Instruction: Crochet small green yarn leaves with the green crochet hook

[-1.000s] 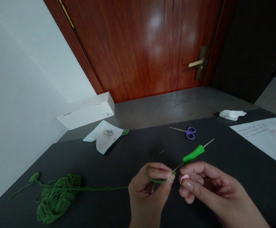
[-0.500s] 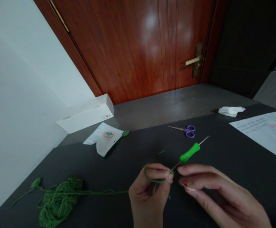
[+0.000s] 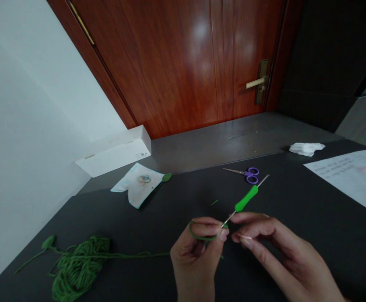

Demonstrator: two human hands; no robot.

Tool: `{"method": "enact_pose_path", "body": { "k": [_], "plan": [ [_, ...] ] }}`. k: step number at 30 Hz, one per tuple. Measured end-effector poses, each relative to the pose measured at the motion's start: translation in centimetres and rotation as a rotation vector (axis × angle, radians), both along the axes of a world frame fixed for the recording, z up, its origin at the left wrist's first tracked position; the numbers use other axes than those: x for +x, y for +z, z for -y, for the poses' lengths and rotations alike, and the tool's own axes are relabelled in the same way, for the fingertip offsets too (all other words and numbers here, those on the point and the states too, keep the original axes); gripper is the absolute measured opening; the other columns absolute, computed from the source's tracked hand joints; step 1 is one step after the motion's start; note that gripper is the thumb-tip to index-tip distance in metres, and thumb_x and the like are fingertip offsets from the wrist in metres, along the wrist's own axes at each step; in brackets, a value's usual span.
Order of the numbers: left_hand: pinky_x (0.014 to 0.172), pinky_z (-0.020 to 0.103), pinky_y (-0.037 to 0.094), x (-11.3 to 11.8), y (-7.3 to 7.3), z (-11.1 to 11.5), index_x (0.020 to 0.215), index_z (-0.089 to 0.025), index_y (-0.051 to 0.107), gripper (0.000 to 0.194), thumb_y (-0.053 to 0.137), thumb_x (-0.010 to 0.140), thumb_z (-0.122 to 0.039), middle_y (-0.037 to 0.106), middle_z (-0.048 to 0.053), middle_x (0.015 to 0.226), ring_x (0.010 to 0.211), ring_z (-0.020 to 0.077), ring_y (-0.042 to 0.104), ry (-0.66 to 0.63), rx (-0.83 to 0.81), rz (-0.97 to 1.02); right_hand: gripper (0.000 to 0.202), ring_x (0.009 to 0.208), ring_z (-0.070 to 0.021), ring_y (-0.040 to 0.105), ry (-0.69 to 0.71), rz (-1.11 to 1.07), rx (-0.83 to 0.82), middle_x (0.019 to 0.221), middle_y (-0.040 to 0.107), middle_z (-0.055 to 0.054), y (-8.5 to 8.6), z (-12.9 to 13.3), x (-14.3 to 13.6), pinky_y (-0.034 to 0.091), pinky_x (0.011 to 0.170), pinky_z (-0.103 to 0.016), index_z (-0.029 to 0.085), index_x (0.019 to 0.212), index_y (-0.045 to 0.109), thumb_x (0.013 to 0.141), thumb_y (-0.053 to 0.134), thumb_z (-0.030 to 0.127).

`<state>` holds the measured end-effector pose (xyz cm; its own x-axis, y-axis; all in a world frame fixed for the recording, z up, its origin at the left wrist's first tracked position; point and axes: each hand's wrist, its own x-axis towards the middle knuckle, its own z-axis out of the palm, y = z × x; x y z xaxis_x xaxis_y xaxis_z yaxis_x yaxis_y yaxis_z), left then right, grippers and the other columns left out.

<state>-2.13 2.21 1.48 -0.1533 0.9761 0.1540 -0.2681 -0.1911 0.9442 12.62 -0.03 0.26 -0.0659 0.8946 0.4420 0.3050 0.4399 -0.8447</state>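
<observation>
My left hand (image 3: 197, 247) pinches a small piece of green crochet at its fingertips, with a loop of green yarn (image 3: 198, 235) around the index finger. Stuck in that piece is a crochet hook with a bright green handle (image 3: 246, 199), tilted up to the right, its other metal end free. Close by on the right is my right hand (image 3: 274, 247), index fingertip beside the hook's lower shaft. Its thumb and middle finger meet; a thin shiny line shows there, too small to name. From the left hand the yarn runs to a loose green skein (image 3: 80, 266).
Purple-handled scissors (image 3: 250, 175) lie beyond the hook. A white packet (image 3: 142, 184) with a green crocheted leaf (image 3: 166, 178) lies left of centre; another leaf (image 3: 48, 242) lies by the skein. A white box (image 3: 116, 155), crumpled tissue (image 3: 307, 148) and printed sheet (image 3: 349, 174) are farther out.
The hook has shifted a little left and down, pivoting slightly. My right hand has moved left, closer to the left fingertips. The left hand has hardly moved.
</observation>
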Motion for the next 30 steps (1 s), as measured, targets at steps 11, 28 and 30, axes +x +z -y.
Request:
{"method": "enact_pose_path", "body": {
  "k": [11,28,30],
  "plan": [
    [0.061,0.019,0.051,0.1,0.0,-0.7,0.061,-0.019,0.070,0.011,0.076,0.063,-0.009,0.068,-0.002,0.066,0.058,0.0090,0.060,-0.077,-0.153,0.201,0.025,0.107,-0.0151,0.064,0.010,0.167,0.248,0.111,0.069,-0.004,0.7,-0.1,0.3,0.054,0.085,-0.019,0.024,0.101,0.055,0.085,0.053,0.005],
    [0.060,0.018,0.052,0.4,0.1,0.0,0.061,-0.022,0.071,0.015,0.080,0.061,-0.010,0.070,-0.003,0.069,0.060,0.0096,0.063,-0.040,-0.018,0.097,0.012,0.105,-0.0247,0.062,0.042,-0.477,-0.269,0.100,0.067,-0.009,0.5,-0.1,-0.9,0.056,0.064,-0.025,0.020,0.072,0.064,0.084,0.064,0.022],
    [0.060,0.017,0.052,0.4,0.1,0.0,0.059,-0.022,0.070,0.015,0.081,0.059,-0.011,0.070,-0.003,0.069,0.059,0.0088,0.062,-0.053,-0.036,0.110,0.011,0.077,-0.0173,0.068,0.153,-0.606,-0.356,0.088,0.070,-0.007,0.4,-0.3,-1.0,0.056,0.059,-0.025,0.019,0.076,0.063,0.086,0.064,0.024]
  ]
}}
